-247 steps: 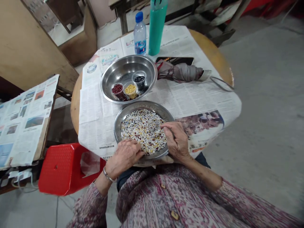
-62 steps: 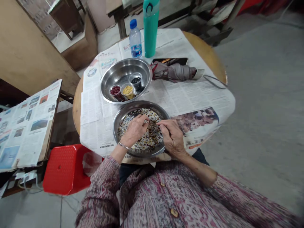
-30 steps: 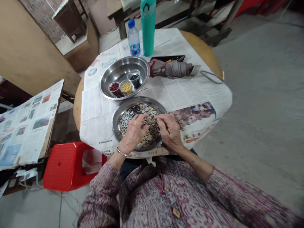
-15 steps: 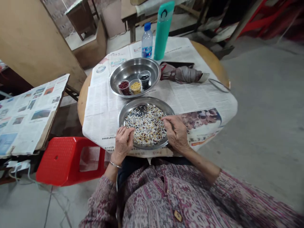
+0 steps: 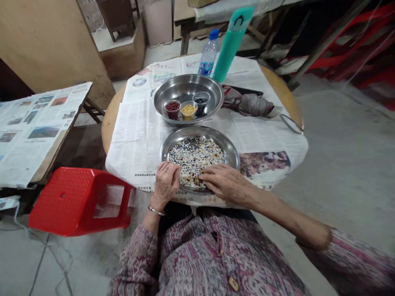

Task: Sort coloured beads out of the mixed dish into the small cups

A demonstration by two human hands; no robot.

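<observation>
Watching from my remote screen: the head camera looks down on a seated person's two bare hands at a round wooden table [image 5: 111, 127] spread with newspaper [image 5: 135, 152].

Left hand [image 5: 166, 185]: I see it resting at the near left of the steel plate, fingers loosely curled, over the rim and the edge of the grain. I cannot tell whether it pinches anything.

Right hand [image 5: 226, 185]: I read it as open and almost flat, reaching in from the right, with its fingertips [image 5: 202, 176] at the near edge of the grain. It grips nothing I can see.

Mixed grains [image 5: 196, 158]: these lie spread in one layer on the steel plate [image 5: 231, 150], mostly white with dark, red and yellow ones among them, directly ahead of both hands and between them at the near edge.

Steel bowl [image 5: 188, 78]: just beyond the plate, well clear of both hands, holding three small cups: red beans [image 5: 172, 110], yellow grains [image 5: 188, 112] and black beans [image 5: 200, 105].

Farther along the table: a water bottle [image 5: 209, 53], a green flask [image 5: 230, 49] and a folded umbrella [image 5: 247, 105].

Beside the table: a red plastic stool [image 5: 74, 201].
</observation>
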